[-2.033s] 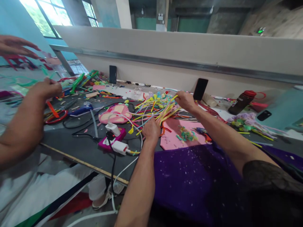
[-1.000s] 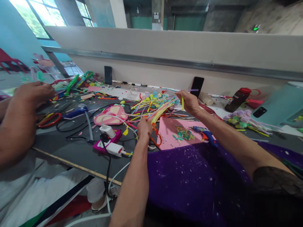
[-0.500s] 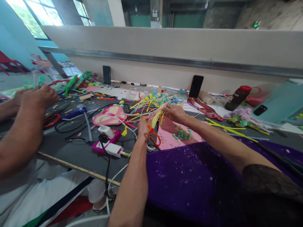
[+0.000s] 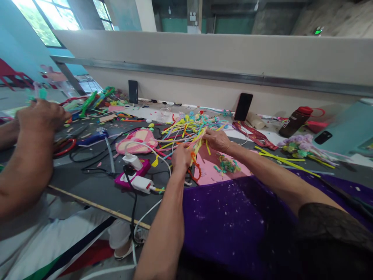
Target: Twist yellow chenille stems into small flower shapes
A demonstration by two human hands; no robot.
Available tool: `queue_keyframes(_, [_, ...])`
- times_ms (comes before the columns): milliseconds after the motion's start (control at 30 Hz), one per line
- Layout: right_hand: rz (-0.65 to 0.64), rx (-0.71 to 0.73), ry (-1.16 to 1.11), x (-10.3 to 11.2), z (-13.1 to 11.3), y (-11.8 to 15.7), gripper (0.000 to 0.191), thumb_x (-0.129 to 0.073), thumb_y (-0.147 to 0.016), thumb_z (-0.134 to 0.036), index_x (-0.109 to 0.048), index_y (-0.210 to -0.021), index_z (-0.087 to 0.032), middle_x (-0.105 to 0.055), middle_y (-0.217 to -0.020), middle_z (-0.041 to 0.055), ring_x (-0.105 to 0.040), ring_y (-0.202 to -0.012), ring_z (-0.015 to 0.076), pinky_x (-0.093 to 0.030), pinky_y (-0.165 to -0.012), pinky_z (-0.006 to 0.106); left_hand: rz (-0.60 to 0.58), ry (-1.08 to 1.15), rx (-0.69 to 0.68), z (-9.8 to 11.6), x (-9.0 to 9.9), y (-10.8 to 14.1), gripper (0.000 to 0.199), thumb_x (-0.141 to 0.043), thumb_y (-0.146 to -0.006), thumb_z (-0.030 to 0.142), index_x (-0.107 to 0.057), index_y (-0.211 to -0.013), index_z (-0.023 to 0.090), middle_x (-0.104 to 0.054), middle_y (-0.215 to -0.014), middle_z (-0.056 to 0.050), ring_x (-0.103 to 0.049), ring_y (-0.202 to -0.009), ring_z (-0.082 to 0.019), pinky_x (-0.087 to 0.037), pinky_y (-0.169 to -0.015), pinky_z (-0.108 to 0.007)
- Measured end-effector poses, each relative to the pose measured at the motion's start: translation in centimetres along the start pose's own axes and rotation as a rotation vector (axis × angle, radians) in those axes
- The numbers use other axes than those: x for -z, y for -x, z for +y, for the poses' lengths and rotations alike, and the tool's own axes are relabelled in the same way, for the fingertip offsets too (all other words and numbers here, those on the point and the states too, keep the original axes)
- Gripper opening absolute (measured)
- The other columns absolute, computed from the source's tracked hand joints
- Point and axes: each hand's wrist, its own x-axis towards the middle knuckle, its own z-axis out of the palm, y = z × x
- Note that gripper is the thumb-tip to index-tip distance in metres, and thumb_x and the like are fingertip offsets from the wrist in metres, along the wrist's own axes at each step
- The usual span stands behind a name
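My left hand (image 4: 183, 156) is closed round one end of a small bunch of yellow pipe cleaners (image 4: 198, 145). The fingers of my right hand (image 4: 217, 140) pinch the same bunch just to the right, and a yellow end hangs below them. A bent orange pipe cleaner (image 4: 198, 171) loops down beside my left hand. Under both hands lies a pink sheet (image 4: 206, 167) with a small heap of green and tan fuzzy clippings (image 4: 229, 165). Beyond the hands spreads a tangle of coloured pipe cleaners (image 4: 186, 126). My fingers partly hide what they grip.
A pink power strip (image 4: 142, 170) with white chargers and cables stands left of my forearm. A phone (image 4: 243, 107) leans at the back, near a dark bottle (image 4: 295, 121). Purple cloth (image 4: 221, 217) covers the near side. A co-worker's hands (image 4: 43, 114) work at far left.
The yellow strands between my hands have fanned apart, and one end now hangs down under my right hand. The co-worker's hands have shifted slightly up and left.
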Motion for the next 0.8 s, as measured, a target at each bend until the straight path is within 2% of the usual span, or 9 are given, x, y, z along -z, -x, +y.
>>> queue_keyframes(67, [-0.040,-0.013,-0.036,-0.3,0.3,0.5,0.029,-0.037,-0.084,-0.024,-0.060,-0.100,-0.021,-0.060,-0.100,0.0078,-0.054,-0.081,0.0180,-0.029,-0.054,0.024,0.070,-0.221,-0.129,0.2,-0.1,0.8,0.026,-0.049,-0.077,0.034,-0.059,-0.098,0.023,-0.064,-0.086,-0.006,-0.059,-0.082,-0.020,-0.041,-0.069,-0.029])
queue_keyframes(133, [-0.075,-0.045,-0.082,-0.5,0.9,0.9,0.027,-0.040,-0.081,-0.025,-0.062,-0.097,-0.023,-0.062,-0.097,0.0055,-0.056,-0.080,0.0173,-0.030,-0.054,0.024,0.079,-0.379,-0.248,0.4,-0.3,1.5,0.025,-0.042,-0.081,0.031,-0.058,-0.099,0.024,-0.062,-0.093,-0.007,-0.057,-0.087,-0.021,-0.041,-0.072,-0.030])
queue_keyframes(200, [-0.104,-0.082,-0.132,-0.4,1.8,1.1,0.024,-0.045,-0.078,-0.027,-0.064,-0.091,-0.023,-0.064,-0.091,0.0033,-0.057,-0.079,0.0170,-0.031,-0.055,0.024,0.068,-0.480,-0.306,0.6,-0.6,1.9,0.027,-0.037,-0.083,0.028,-0.058,-0.101,0.023,-0.060,-0.098,-0.009,-0.056,-0.089,-0.022,-0.041,-0.072,-0.031])
queue_keyframes(300, [-0.108,-0.164,-0.204,0.0,3.0,1.2,0.022,-0.048,-0.075,-0.031,-0.066,-0.085,-0.023,-0.066,-0.081,0.0018,-0.058,-0.074,0.0159,-0.033,-0.056,0.023,0.042,-0.570,-0.338,0.9,-0.9,2.2,0.029,-0.036,-0.084,0.025,-0.055,-0.105,0.021,-0.058,-0.099,-0.010,-0.055,-0.090,-0.024,-0.043,-0.070,-0.032])
queue_keyframes(400, [-0.047,-0.218,-0.244,0.4,3.5,0.6,0.022,-0.048,-0.073,-0.029,-0.067,-0.084,-0.022,-0.067,-0.080,0.0015,-0.058,-0.071,0.0149,-0.033,-0.056,0.022,-0.009,-0.615,-0.346,1.3,-1.1,2.5,0.028,-0.037,-0.083,0.025,-0.055,-0.104,0.017,-0.057,-0.098,-0.012,-0.054,-0.092,-0.024,-0.043,-0.072,-0.032])
queue_keyframes(533, [0.008,-0.186,-0.272,0.4,3.0,-0.4,0.023,-0.048,-0.071,-0.026,-0.067,-0.083,-0.021,-0.067,-0.083,0.0016,-0.057,-0.071,0.0145,-0.032,-0.055,0.022,-0.070,-0.653,-0.360,1.7,-1.0,3.6,0.031,-0.043,-0.081,0.033,-0.056,-0.103,0.015,-0.055,-0.100,-0.013,-0.052,-0.095,-0.024,-0.043,-0.076,-0.032])
queue_keyframes(800, [-0.039,-0.138,-0.258,-0.4,2.8,-1.1,0.023,-0.049,-0.073,-0.029,-0.068,-0.083,-0.020,-0.066,-0.082,0.0029,-0.057,-0.072,0.0151,-0.034,-0.057,0.022,-0.119,-0.707,-0.381,2.1,-1.0,4.6,0.036,-0.029,-0.085,0.020,-0.062,-0.099,0.020,-0.050,-0.104,-0.013,-0.047,-0.096,-0.025,-0.045,-0.068,-0.032])
